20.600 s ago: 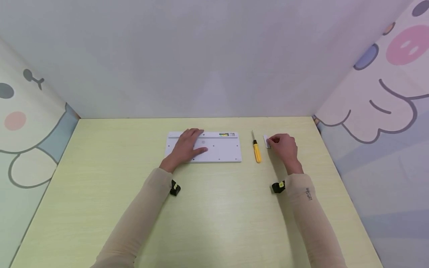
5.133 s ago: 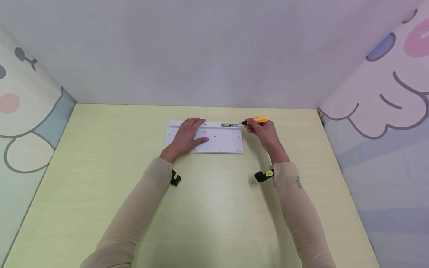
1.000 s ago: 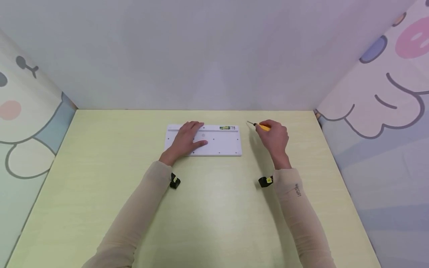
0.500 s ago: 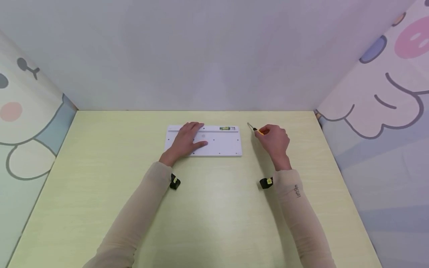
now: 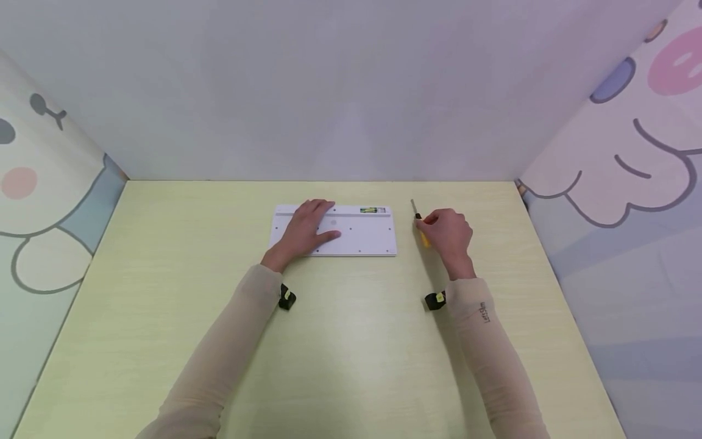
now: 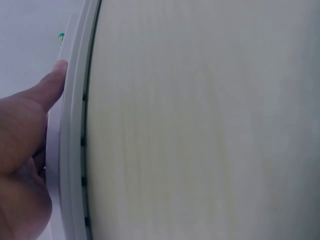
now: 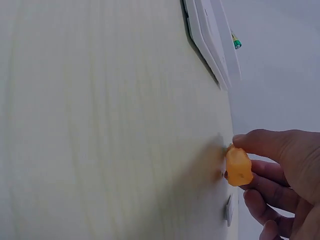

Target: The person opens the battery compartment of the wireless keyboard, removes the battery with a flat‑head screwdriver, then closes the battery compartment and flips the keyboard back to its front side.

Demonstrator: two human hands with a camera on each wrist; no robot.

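Note:
A white keyboard [image 5: 356, 235] lies face down on the pale green table [image 5: 351, 341], with batteries [image 5: 372, 210] showing in an uncovered slot at its far right edge. My left hand [image 5: 307, 228] rests flat on the keyboard's left half; in the left wrist view the thumb [image 6: 47, 90] lies against the keyboard's rim [image 6: 75, 150]. My right hand [image 5: 446, 231] is just right of the keyboard and pinches a yellow-handled screwdriver [image 5: 421, 231], low over the table with its shaft pointing away from me. The right wrist view shows the yellow handle [image 7: 238, 167] between thumb and fingers.
A small pale piece [image 7: 228, 210] lies on the table by my right fingers; the head view hides it behind the hand. Walls with cartoon pictures close in the table on the left, back and right. The keyboard [image 7: 212, 40] shows at the top of the right wrist view.
My right hand has brought the screwdriver down toward the table beside the keyboard, and its shaft has swung to point away from me. The left hand and keyboard have stayed put.

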